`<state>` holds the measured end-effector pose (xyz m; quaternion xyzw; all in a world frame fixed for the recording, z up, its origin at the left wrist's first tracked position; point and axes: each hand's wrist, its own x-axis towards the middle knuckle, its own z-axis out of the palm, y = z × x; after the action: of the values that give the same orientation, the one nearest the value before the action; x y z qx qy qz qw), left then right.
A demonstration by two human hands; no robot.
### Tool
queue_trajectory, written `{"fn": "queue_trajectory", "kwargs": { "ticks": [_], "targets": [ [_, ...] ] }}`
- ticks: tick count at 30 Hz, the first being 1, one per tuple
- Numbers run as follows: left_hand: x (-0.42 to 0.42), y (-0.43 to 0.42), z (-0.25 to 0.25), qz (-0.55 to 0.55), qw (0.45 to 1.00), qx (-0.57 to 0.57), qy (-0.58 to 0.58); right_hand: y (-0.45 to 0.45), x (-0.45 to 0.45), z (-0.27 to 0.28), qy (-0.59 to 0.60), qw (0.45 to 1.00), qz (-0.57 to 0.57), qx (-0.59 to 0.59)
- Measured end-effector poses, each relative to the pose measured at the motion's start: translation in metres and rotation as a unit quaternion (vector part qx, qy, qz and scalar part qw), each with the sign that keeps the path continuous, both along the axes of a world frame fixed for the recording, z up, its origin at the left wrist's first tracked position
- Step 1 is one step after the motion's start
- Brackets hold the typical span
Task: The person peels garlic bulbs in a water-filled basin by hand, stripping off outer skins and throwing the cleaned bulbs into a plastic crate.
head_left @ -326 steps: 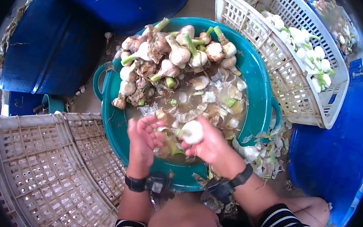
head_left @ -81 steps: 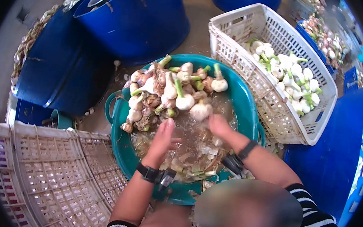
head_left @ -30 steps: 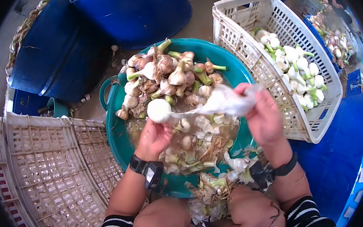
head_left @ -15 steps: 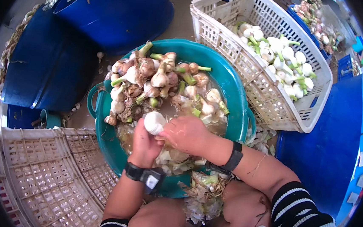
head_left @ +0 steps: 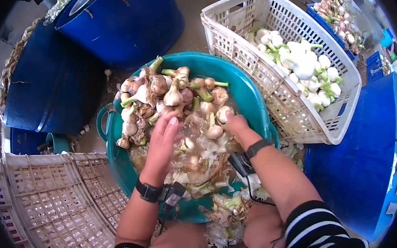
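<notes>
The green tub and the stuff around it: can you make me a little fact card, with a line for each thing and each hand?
Tub: green tub with handles, murky water inside
Garlic: unpeeled bulbs heaped mostly toward its far left side
Skins: loose, pale garlic skins in the near part
Left hand: open, over the tub
Right hand: at a garlic bulb; its grip is partly hidden
Crate: white crate beyond the tub, to the right
In the crate: white bulbs with green stems

One large green tub (head_left: 247, 88), two wristbands (head_left: 148, 191)
</notes>
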<state>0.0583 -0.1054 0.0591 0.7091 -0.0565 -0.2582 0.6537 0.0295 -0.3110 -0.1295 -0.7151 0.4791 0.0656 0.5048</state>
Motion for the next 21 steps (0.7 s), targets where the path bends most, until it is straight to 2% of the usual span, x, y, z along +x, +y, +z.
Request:
{"fn": "queue_trajectory", "kwargs": {
  "ticks": [1, 2, 3, 4, 5, 6, 8, 9, 11, 12, 13, 14, 15, 16, 18, 19, 20, 21],
  "targets": [
    [0.001, 0.005, -0.015, 0.033, 0.997, 0.019, 0.065, 0.007, -0.001, 0.029, -0.031, 0.975, 0.193, -0.109],
    [-0.002, 0.009, -0.024, 0.069, 0.988, 0.038, 0.133, 0.018, -0.003, 0.049, -0.06, 0.899, 0.38, -0.21],
    [-0.005, 0.013, -0.027, 0.075, 0.979, 0.008, 0.191, 0.039, -0.008, 0.053, -0.264, 0.894, 0.323, -0.16],
    [-0.005, 0.014, -0.028, 0.08, 0.966, -0.025, 0.243, 0.061, -0.013, 0.114, -0.269, 0.915, 0.299, 0.03],
    [-0.004, 0.015, -0.031, 0.063, 0.961, -0.121, 0.239, 0.079, -0.017, 0.118, -0.386, 0.815, 0.4, -0.166],
    [-0.003, 0.014, -0.028, 0.129, 0.969, -0.081, 0.196, 0.095, -0.02, 0.134, -0.282, 0.856, 0.406, -0.148],
    [0.002, 0.024, -0.026, 0.101, 0.984, -0.041, 0.141, 0.102, -0.027, 0.162, -0.211, 0.836, 0.46, -0.211],
    [0.001, 0.024, -0.027, 0.1, 0.984, -0.042, 0.14, 0.104, -0.028, 0.153, -0.211, 0.836, 0.46, -0.212],
    [-0.003, 0.026, -0.031, 0.117, 0.973, -0.045, 0.195, 0.107, -0.027, 0.137, -0.264, 0.727, 0.531, -0.345],
    [-0.005, 0.027, -0.031, 0.119, 0.972, -0.046, 0.196, 0.106, -0.027, 0.129, -0.264, 0.727, 0.533, -0.344],
    [-0.007, 0.027, -0.03, 0.123, 0.964, -0.089, 0.22, 0.104, -0.024, 0.134, -0.211, 0.9, 0.38, 0.004],
    [-0.009, 0.028, -0.029, 0.125, 0.952, -0.132, 0.244, 0.102, -0.021, 0.138, -0.118, 0.915, 0.159, 0.352],
    [-0.011, 0.03, -0.034, 0.12, 0.955, -0.164, 0.218, 0.1, -0.021, 0.143, -0.079, 0.887, 0.084, 0.448],
    [-0.009, 0.031, -0.035, 0.119, 0.954, -0.164, 0.219, 0.1, -0.022, 0.143, -0.079, 0.887, 0.083, 0.447],
    [0.0, 0.037, -0.035, 0.036, 0.968, -0.215, 0.122, 0.098, -0.025, 0.143, -0.159, 0.891, 0.106, 0.412],
    [0.01, 0.045, -0.033, -0.012, 0.956, -0.219, 0.197, 0.099, -0.029, 0.139, -0.258, 0.911, 0.266, 0.178],
    [0.011, 0.048, -0.035, -0.012, 0.955, -0.219, 0.197, 0.096, -0.031, 0.135, -0.257, 0.912, 0.266, 0.178],
    [0.012, 0.05, -0.038, -0.084, 0.983, -0.094, 0.137, 0.092, -0.032, 0.131, -0.35, 0.879, 0.325, -0.004]
  ]
}}
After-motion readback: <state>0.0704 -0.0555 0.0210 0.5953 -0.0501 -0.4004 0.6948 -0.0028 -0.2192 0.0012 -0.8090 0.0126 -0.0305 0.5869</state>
